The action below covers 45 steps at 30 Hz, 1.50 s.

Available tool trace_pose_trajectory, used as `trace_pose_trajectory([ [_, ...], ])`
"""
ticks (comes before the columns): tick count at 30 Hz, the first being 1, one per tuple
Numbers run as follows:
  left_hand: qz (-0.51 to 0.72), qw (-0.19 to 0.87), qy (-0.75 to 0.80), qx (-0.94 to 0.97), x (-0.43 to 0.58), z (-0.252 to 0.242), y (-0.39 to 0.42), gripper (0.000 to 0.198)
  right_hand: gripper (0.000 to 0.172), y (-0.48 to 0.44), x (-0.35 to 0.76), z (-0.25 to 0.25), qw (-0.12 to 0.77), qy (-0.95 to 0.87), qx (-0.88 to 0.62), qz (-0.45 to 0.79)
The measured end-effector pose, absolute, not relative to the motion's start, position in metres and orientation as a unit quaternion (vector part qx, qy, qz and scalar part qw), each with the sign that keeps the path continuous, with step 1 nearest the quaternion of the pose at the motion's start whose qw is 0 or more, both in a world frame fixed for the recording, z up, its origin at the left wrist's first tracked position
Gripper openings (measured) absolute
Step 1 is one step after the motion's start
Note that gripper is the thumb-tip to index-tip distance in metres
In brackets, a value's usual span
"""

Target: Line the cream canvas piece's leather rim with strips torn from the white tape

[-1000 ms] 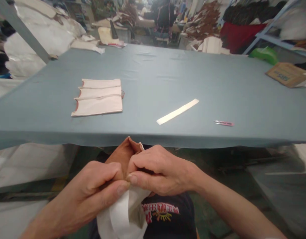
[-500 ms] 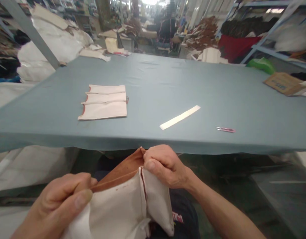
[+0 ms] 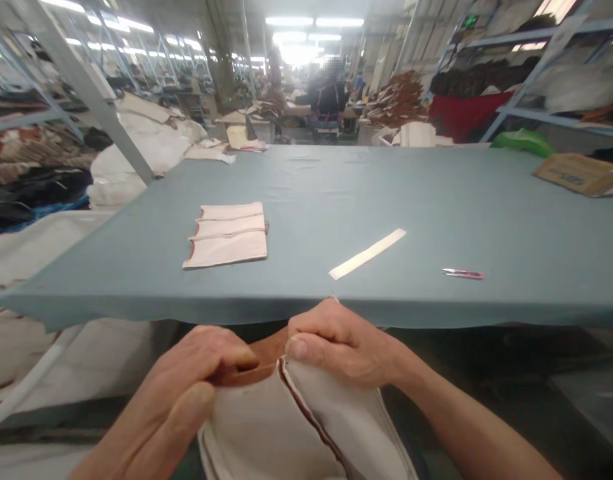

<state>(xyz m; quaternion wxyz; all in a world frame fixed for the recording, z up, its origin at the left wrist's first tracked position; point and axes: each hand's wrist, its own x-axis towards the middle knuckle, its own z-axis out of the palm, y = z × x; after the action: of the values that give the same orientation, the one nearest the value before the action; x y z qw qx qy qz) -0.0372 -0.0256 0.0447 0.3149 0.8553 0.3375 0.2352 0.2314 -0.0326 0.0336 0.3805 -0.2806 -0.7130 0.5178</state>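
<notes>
Below the table's front edge I hold a cream fabric piece with a rust-brown inner side and a dark red seam slit down its middle. My left hand is closed on its left upper edge, thumb on the cream face and fingers toward the brown inside. At the top edge, just right of the seam, my right hand grips it in a fist. On the table lies a similar cream sewn piece with parallel seams and brown edging. A pale strip and pink-handled thread snips lie farther right.
A blue-grey cloth covers the wide table. Toward the right edge are a cardboard piece and a green bag. White wrapped bundles and a metal post stand at left. A person sits far behind.
My left hand has moved right and up along the edge, closer to my right hand. The cream piece has turned and its opening is narrower. My view has tilted upward.
</notes>
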Motion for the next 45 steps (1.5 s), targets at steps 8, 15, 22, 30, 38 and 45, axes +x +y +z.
trace_pose_trajectory([
  [8,0.162,0.248,0.279,0.913,-0.004,0.068,-0.018,0.017,0.054,-0.029,0.233,0.019,0.377,-0.741,-0.284,0.478],
  [15,0.131,0.228,0.287,0.921,0.018,0.064,-0.019,0.027,0.051,-0.027,0.242,0.007,0.375,-0.733,-0.317,0.470],
  [22,0.159,0.257,0.358,0.884,0.030,0.047,-0.031,0.036,0.052,-0.025,0.242,-0.021,0.398,-0.745,-0.331,0.421],
  [30,0.172,0.305,0.360,0.865,0.029,0.044,-0.034,0.028,0.053,-0.031,0.240,-0.019,0.468,-0.768,-0.310,0.309],
  [38,0.186,0.420,0.379,0.804,0.023,0.043,-0.035,0.033,0.060,-0.031,0.233,-0.018,0.459,-0.755,-0.285,0.372],
  [45,0.213,0.472,0.384,0.765,0.016,0.037,-0.033,0.034,0.032,-0.039,0.228,-0.011,0.442,-0.711,-0.289,0.464],
])
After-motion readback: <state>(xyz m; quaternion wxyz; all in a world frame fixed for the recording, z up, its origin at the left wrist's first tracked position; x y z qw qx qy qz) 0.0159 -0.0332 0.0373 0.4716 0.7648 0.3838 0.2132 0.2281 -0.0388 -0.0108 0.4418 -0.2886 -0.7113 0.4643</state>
